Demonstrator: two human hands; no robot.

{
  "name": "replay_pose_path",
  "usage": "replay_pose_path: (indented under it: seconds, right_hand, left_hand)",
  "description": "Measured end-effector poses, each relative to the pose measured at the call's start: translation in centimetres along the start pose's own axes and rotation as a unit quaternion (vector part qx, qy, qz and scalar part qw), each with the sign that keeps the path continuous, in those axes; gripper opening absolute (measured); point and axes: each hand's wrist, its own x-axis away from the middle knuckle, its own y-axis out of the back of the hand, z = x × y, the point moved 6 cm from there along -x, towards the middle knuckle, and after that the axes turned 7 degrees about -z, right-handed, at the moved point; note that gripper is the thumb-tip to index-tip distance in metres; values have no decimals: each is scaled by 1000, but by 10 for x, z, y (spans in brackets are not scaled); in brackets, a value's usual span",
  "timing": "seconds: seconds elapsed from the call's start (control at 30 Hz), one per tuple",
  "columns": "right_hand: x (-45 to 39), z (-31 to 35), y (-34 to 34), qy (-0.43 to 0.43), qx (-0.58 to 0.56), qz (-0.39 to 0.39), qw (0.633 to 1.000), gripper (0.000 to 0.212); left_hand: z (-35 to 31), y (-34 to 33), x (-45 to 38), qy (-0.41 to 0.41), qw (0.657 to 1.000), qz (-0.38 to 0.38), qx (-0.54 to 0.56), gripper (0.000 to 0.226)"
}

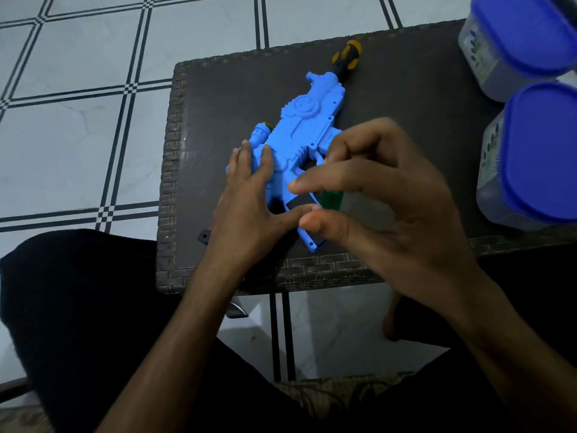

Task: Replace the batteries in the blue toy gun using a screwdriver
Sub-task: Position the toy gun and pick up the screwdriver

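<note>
The blue toy gun (304, 129) lies flat on a small dark wicker table (406, 89), grip toward me, its dark battery compartment open in the grip. My left hand (249, 198) rests on the gun's near left part with straight fingers, thumb reaching toward the compartment. My right hand (384, 198) hovers over the grip and pinches a green battery (332, 200) between thumb and fingers. A screwdriver with a black and yellow handle (346, 56) lies at the table's far side, just behind the gun's barrel. A small black cover piece (204, 236) lies near the front left edge, partly hidden by my left wrist.
Two clear jars with blue lids (527, 32) (543, 151) stand at the table's right edge. White tiled floor with dark lines (78, 120) surrounds the table. My legs in dark clothing (78, 307) are below the table's front edge.
</note>
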Motion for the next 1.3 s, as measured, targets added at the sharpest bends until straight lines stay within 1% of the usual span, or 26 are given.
replay_pose_path:
  seconds: [0.03,0.1,0.13,0.2,0.27,0.33,0.4,0.5,0.57,0.63,0.7,0.77,0.83,0.9,0.97,1.07,1.13,1.23,1.3]
  right_hand:
    - [-1,1,1,8,13,-7,1000,19]
    - [0,2,2,24,20,-10,999,18]
    - [0,2,1,23,11,-5,1000,22]
    - [1,-2,0,-7,-34,8,999,30]
    - [3,-3,0,-24,-64,22,997,31]
    - [3,-1,0,-11,-45,30,998,27]
    - [1,0,2,1,-13,7,1000,22]
    - [2,1,7,16,25,-56,998,18]
    - [3,0,7,11,11,-68,998,23]
    - [4,-4,7,-13,-34,-54,998,30]
    - [4,-5,6,-17,-47,-28,998,32]
    - [4,-4,4,-11,-47,-15,999,27]
    - [3,-3,3,-9,-28,-20,999,19]
    - [3,-3,3,-4,6,-33,999,16]
    - [2,-4,4,-10,-1,-44,999,21]
    - [3,-7,4,-56,-99,-42,993,37]
    - [4,-7,3,-61,-111,-30,992,32]
    - [4,-3,1,-28,-78,1,997,25]
    - [3,0,1,-16,-50,2,999,20]
  left_hand:
    - [0,0,1,8,1000,5,-9,122]
    - [0,1,0,0,1000,-7,-12,119]
    - [2,0,-2,-6,1000,-13,-6,114]
    - [6,0,-3,-11,1000,-17,-2,108]
    - [6,0,-3,-12,1000,-20,0,109]
    - [1,0,0,-4,1000,-17,1,114]
    - [-2,2,1,10,1000,-13,8,117]
    - [-1,2,0,7,1000,-12,2,123]
    - [4,-1,-2,-11,1000,-12,-4,124]
    - [8,-2,-4,-16,1000,-15,-9,117]
    - [9,-3,-4,-15,1000,-18,-11,116]
    - [7,-2,-4,-7,1000,-20,-7,116]
    - [4,-1,-3,-3,1000,-20,-6,116]
    - [3,1,-2,4,1000,-17,-6,118]
    - [2,2,0,4,1000,-15,-2,119]
    - [2,2,0,3,1000,-11,-7,119]
    - [3,1,-1,5,1000,-8,-7,117]
    - [2,1,0,9,1000,-13,3,118]
    - [0,2,1,8,1000,-11,-1,118]
